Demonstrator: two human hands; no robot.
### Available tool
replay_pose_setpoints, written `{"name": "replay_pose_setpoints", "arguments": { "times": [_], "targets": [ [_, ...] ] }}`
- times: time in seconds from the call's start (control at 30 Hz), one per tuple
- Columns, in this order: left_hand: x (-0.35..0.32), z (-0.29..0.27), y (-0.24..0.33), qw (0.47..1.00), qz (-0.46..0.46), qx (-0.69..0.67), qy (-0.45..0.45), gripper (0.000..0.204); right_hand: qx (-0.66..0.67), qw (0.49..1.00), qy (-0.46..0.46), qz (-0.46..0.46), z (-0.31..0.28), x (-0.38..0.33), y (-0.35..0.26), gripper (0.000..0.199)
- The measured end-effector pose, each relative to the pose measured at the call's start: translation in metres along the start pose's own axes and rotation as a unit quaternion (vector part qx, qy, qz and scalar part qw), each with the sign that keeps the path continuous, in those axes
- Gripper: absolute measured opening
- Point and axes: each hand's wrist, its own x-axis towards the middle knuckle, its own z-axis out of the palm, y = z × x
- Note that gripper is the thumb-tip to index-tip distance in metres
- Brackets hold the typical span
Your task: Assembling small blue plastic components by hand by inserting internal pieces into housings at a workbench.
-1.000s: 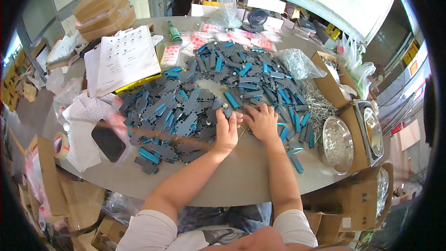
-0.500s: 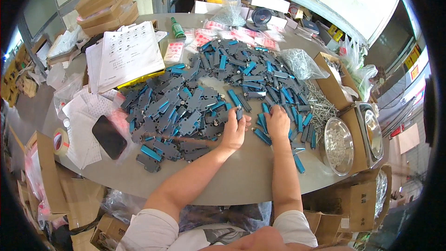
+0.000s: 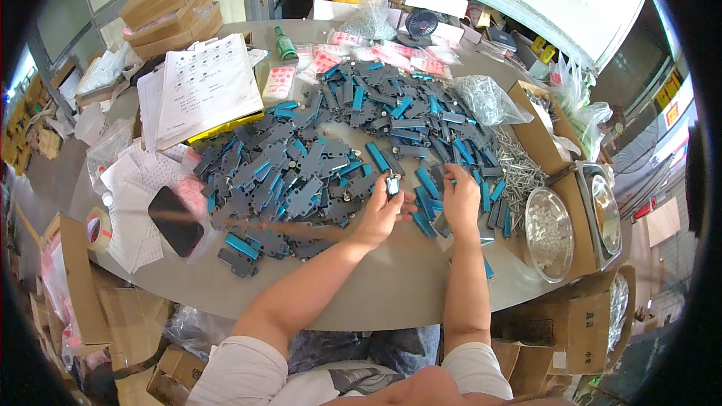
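Observation:
My left hand (image 3: 381, 216) is closed on a small dark rectangular part (image 3: 392, 184) with a shiny, pale end turned up. To its right, my right hand (image 3: 462, 199) hovers over the near edge of loose parts with its fingertips pinched together; whatever they hold is too small to make out. A heap of flat dark grey plastic parts (image 3: 282, 180) lies left of my hands, many with blue strips. Narrow dark-and-blue pieces (image 3: 426, 182) lie between my hands, and more of them (image 3: 410, 124) spread beyond.
Metal screws (image 3: 520, 169) are piled at right, beside a clear bowl of small pale pieces (image 3: 548, 237) and an open cardboard box (image 3: 538, 128). A black phone (image 3: 176, 219), a clipboard with papers (image 3: 203, 90) and a tape roll (image 3: 98, 229) lie left. A green bottle (image 3: 285, 45) stands at the back.
My right hand has lifted slightly from the loose pieces and its fingers have drawn into a pinch. My left hand has turned its part, showing the shiny end more.

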Motion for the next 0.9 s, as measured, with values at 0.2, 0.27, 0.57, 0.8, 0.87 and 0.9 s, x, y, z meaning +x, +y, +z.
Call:
{"name": "replay_pose_setpoints", "arguments": {
  "times": [0.2, 0.27, 0.57, 0.8, 0.87, 0.9],
  "targets": [
    [-0.004, 0.003, 0.017, 0.991, -0.088, -0.097, -0.040, 0.035, 0.502, 0.836, -0.196, 0.105, -0.003, -0.008, -0.018, 0.025],
    [-0.004, 0.003, 0.016, 0.988, -0.089, -0.111, -0.052, 0.035, 0.478, 0.848, -0.205, 0.097, 0.003, -0.012, -0.023, 0.025],
    [-0.002, 0.006, 0.015, 0.999, -0.014, -0.051, -0.015, 0.032, 0.485, 0.852, -0.176, 0.090, -0.008, -0.014, -0.038, 0.055],
    [-0.003, -0.001, 0.014, 1.000, -0.021, 0.013, -0.002, 0.034, 0.361, 0.891, -0.261, 0.086, -0.026, -0.005, -0.011, 0.026],
    [-0.003, -0.001, 0.012, 0.999, -0.017, 0.029, 0.011, 0.033, 0.310, 0.892, -0.311, 0.108, -0.030, -0.001, -0.007, 0.022],
    [-0.001, 0.001, 0.010, 0.999, 0.009, -0.042, 0.018, 0.036, 0.310, 0.892, -0.311, 0.108, -0.032, -0.002, -0.014, 0.022]
  ]
}}
